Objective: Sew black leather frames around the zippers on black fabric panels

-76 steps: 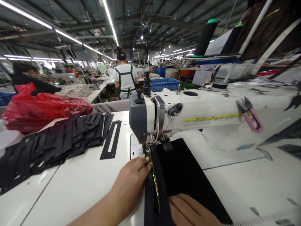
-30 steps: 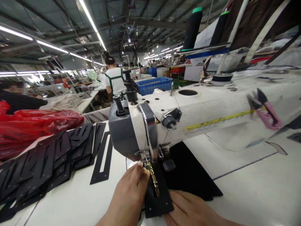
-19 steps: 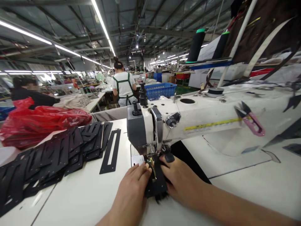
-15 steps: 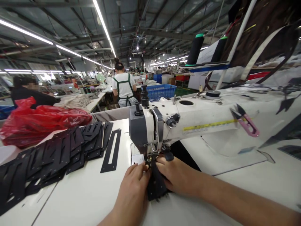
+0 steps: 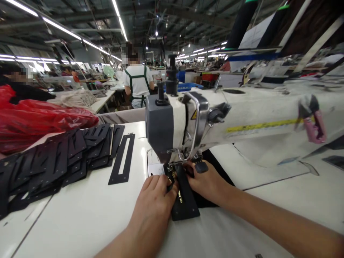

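Observation:
A black slotted panel [image 5: 188,208] lies under the needle area of a white and grey sewing machine [image 5: 159,125]. Gold zipper teeth [image 5: 180,196] show in its slot. My left hand [image 5: 154,204] is closed at the panel's left edge, thumb and bent fingers by the zipper. On the other side, my right hand [image 5: 205,179] grips the panel's right edge, its fingertips partly hidden behind the machine's parts. Black fabric [image 5: 219,168] spreads beneath and behind my right hand.
Many black slotted panels [image 5: 53,161] are piled on the left, with a single panel [image 5: 122,159] beside them. Behind sits a red plastic bag [image 5: 48,116]. Pink thread snips [image 5: 314,123] rest against the machine arm. A person [image 5: 138,80] in a green-strapped apron stands farther back.
The panel now lies flatter, with its slot and gold zipper teeth exposed between my hands. My view has shifted, and the machine looks larger.

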`<state>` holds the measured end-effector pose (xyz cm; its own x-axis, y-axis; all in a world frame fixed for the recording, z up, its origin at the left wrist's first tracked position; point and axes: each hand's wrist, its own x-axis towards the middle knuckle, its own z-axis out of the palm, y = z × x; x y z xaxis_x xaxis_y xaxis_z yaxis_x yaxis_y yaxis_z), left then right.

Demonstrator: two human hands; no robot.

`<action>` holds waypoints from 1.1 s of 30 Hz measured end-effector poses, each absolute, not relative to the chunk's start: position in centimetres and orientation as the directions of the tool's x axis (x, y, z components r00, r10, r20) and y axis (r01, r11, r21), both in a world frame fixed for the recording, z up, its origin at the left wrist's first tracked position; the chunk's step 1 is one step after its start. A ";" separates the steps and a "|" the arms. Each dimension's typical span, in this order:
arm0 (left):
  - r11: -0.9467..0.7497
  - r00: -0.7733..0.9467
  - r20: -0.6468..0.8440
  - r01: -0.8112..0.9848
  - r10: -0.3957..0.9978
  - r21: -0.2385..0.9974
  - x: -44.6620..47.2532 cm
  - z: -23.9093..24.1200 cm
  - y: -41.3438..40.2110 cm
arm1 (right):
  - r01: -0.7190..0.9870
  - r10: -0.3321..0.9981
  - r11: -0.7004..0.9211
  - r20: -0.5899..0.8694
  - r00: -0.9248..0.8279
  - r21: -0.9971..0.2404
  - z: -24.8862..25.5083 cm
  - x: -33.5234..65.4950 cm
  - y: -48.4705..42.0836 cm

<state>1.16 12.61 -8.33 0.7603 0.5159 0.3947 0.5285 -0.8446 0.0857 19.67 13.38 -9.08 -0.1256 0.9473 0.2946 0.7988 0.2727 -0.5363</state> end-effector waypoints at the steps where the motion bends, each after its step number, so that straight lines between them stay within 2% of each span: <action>1: -0.847 0.768 0.384 0.526 0.513 0.080 1.2 -8.3 12.6 | 0.799 0.954 0.255 0.275 -0.116 -0.545 -9.1 19.8 13.4; 7: -0.843 0.775 0.351 0.531 0.525 0.088 1.2 -8.1 12.5 | 0.813 0.978 0.189 0.184 -0.103 -0.551 -8.9 19.8 13.2; 12: -0.841 0.786 0.319 0.536 0.530 0.077 1.6 -7.7 12.5 | 0.947 0.969 0.023 0.240 0.058 -0.320 -9.1 18.9 14.5; 16: -0.837 0.784 0.314 0.542 0.536 0.075 1.5 -7.7 12.4 | 0.960 0.962 -0.007 0.261 0.083 -0.279 -9.0 18.6 14.4; 18: -0.831 0.768 0.336 0.548 0.545 0.095 1.1 -7.9 12.1 | 0.953 0.955 0.060 0.294 0.032 -0.298 -8.7 18.7 12.7; 20: -0.814 0.726 0.389 0.567 0.567 0.129 0.6 -8.0 11.7 | 0.902 0.911 0.273 0.391 -0.131 -0.334 -8.4 18.8 10.2; 22: -0.823 0.704 0.447 0.548 0.552 0.153 0.1 -8.2 11.3 | 0.784 0.794 0.533 0.509 -0.332 -0.320 -8.5 18.9 7.7; 24: -0.869 0.732 0.486 0.477 0.477 0.133 -0.2 -8.1 10.9 | 0.712 0.719 0.643 0.542 -0.436 -0.281 -8.7 18.9 5.9; 27: -0.913 0.786 0.485 0.403 0.384 0.070 -0.1 -7.9 10.7 | 0.710 0.701 0.661 0.536 -0.470 -0.243 -9.0 18.9 5.3; 33: -0.909 0.793 0.479 0.416 0.376 0.024 0.4 -8.5 11.4 | 0.707 0.694 0.662 0.557 -0.456 -0.247 -9.0 18.9 6.7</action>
